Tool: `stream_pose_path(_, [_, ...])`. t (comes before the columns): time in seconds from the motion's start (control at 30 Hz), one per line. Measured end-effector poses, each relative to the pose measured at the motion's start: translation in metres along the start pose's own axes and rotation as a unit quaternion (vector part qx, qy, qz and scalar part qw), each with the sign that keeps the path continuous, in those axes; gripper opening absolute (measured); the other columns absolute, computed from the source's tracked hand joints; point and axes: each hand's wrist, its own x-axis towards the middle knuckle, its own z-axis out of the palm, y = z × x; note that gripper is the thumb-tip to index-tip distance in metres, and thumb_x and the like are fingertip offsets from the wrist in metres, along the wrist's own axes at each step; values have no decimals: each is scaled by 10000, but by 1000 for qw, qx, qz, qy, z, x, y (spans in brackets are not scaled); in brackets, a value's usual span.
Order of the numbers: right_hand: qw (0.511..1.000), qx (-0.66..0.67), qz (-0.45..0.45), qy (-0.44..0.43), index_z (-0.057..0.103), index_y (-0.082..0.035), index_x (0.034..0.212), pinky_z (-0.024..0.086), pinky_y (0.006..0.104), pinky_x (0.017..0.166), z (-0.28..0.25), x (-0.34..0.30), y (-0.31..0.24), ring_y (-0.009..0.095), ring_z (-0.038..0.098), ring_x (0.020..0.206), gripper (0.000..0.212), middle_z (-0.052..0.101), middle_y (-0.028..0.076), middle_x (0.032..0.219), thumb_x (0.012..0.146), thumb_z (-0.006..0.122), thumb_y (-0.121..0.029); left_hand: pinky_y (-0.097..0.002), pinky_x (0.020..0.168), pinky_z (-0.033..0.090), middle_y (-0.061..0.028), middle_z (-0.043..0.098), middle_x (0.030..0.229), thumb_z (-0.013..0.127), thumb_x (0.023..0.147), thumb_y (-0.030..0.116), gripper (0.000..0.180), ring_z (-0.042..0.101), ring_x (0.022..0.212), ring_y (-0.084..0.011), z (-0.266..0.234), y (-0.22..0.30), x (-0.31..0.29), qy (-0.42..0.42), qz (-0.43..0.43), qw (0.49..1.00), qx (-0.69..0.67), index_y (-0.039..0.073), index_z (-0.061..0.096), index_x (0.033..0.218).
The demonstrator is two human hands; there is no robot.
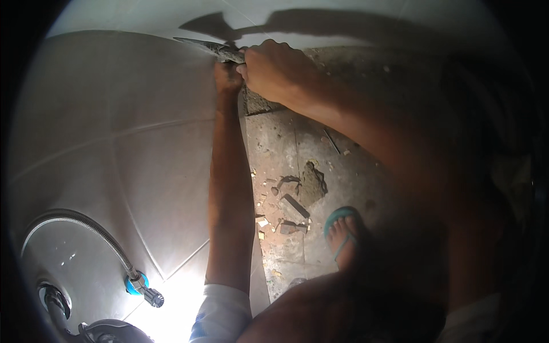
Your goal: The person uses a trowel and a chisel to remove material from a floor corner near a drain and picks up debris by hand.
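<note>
My right hand [271,68] is closed around a pointed trowel [200,43] at the top middle of the head view. The trowel's thin blade points left, close to the pale wall. Grey, mortar-like material [230,54] shows at the trowel's near end, beside my fingers. Just below it, my left hand [229,80] is raised on a straight arm, touching or nearly touching my right hand. Its fingers are mostly hidden behind the trowel and the grey material, so what it holds, if anything, does not show.
Grey tiled wall [160,154] runs along the left, with a braided hose [97,228] and valve [140,283] low on it. On the dusty floor lie a mortar lump [313,184], broken tile pieces [295,206] and a thin rod [331,141]. A foot in a teal flip-flop [342,228] stands nearby.
</note>
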Motion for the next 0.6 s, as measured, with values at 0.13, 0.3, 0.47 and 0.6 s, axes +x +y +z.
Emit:
stream_pose_path(0.13, [995,62,-29,75,664,19,938,556,464,648,2,-11,-16,382,681,708,348,658,231,736,936,565,-314,-288,806,492,-47,593,992,596,856,6,250,588,896,-137,-20,-12,5,-30,105,993,-34,24,540,1099])
stream_pose_path(0.3, [998,11,56,-28,642,15,976,529,471,662,-1,-16,19,374,675,725,368,659,219,760,951,548,-340,-277,747,512,-41,595,873,599,901,55,135,595,795,-136,5,-5,8,12,155,949,275,33,548,1023])
stream_pose_path(0.47, [989,77,100,78,628,14,953,499,433,629,-16,-79,42,352,641,668,405,646,190,722,941,574,-387,-246,549,418,9,564,773,548,977,149,114,499,675,-69,4,14,-8,33,36,996,80,67,530,899])
stream_pose_path(0.6, [976,122,134,123,614,14,849,489,435,622,-35,-117,73,319,652,661,417,627,190,681,951,544,-384,-243,586,417,-1,558,770,558,987,276,239,501,689,-80,20,42,-42,98,17,982,157,80,456,894])
